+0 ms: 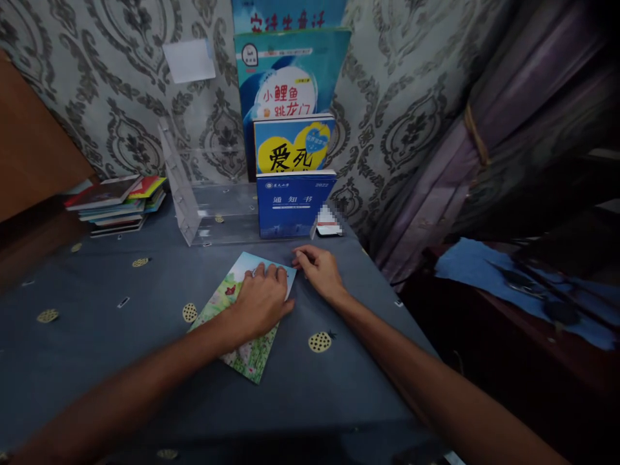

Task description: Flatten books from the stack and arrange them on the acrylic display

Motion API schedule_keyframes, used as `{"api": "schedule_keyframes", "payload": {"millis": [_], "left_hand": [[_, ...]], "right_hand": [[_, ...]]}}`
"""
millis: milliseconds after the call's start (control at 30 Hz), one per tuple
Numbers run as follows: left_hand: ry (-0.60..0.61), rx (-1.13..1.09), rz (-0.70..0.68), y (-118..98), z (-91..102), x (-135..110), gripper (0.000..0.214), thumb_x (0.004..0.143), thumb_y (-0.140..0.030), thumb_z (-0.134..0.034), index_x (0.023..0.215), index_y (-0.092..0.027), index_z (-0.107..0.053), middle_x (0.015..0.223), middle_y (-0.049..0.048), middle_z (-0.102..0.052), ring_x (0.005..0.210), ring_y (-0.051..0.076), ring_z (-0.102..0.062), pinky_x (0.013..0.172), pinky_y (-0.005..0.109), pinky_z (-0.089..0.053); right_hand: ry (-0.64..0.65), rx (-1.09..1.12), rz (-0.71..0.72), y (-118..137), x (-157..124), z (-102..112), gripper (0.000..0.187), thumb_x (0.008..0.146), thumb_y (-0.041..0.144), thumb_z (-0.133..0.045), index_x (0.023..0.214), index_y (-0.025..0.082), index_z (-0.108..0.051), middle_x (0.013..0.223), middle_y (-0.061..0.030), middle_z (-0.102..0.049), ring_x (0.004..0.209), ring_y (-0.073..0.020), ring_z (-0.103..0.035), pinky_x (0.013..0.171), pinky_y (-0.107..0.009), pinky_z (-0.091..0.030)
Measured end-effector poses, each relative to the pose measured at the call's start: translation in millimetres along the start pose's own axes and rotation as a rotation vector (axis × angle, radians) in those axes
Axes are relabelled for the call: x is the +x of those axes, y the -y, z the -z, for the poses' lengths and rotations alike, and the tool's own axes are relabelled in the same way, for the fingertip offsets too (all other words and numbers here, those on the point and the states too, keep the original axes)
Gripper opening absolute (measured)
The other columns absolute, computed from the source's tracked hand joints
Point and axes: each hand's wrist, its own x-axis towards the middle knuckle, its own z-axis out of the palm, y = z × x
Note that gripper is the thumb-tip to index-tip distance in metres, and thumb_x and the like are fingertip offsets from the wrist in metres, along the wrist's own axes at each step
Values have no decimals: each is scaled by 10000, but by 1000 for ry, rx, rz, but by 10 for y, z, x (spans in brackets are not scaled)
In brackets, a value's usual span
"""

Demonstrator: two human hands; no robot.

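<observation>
A thin book [256, 361] with a cover of green grass, flowers and a red butterfly lies slantwise on the tablecloth. My left hand [261, 300] rests flat on its upper part, fingers stretched out and thumb to the right, hiding much of the cover. At the top right corner of the book is my right hand [320, 271], its fingers curled and pinched together on that corner. Just beyond both hands, a clear acrylic rack [181, 187] holds a blue booklet [290, 206], a yellow and blue book [266, 142] and taller blue-green books [290, 55] in steps.
Several books lie in a stack [116, 200] at the back left. A white card [190, 61] shows above the rack, before the patterned wall. Right of the dark blue tablecloth [121, 361] hangs a purple curtain [436, 168], with a blue cloth [479, 271] on a lower surface.
</observation>
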Motion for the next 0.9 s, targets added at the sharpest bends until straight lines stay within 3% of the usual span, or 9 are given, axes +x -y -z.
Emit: {"api": "schedule_keyframes", "payload": {"millis": [200, 367, 667, 900], "left_hand": [[97, 61, -160, 173, 126, -54, 224, 877, -205, -571, 1083, -119, -595, 1165, 187, -630, 1092, 326, -597, 888, 426, -501], [147, 130, -143, 156, 174, -77, 243, 930, -222, -494, 1101, -94, -611, 1121, 192, -647, 1040, 321, -627, 802, 401, -528], [38, 77, -157, 186, 62, -56, 185, 905, -223, -507, 933, -131, -665, 961, 150, -689, 896, 266, -658, 756, 346, -512], [27, 63, -175, 200, 71, -47, 298, 946, -241, -411, 901, -123, -681, 927, 169, -689, 856, 279, -667, 742, 365, -496]], "right_hand": [[59, -5, 33, 71, -102, -30, 211, 873, 347, -553, 868, 205, -709, 633, -11, -686, 505, -163, -631, 537, -280, -502], [73, -113, 101, 116, -143, -54, 233, 894, 333, -516, 802, 212, -692, 640, -23, -678, 547, -187, -641, 577, -307, -493], [60, -127, 137, 134, -169, -56, 245, 902, 342, -510, 823, 222, -708, 629, -18, -669, 554, -164, -594, 536, -265, -438], [41, -86, 150, 207, -199, -36, 278, 910, 401, -512, 878, 226, -725, 641, -18, -669, 573, -169, -596, 560, -272, -438]]}}
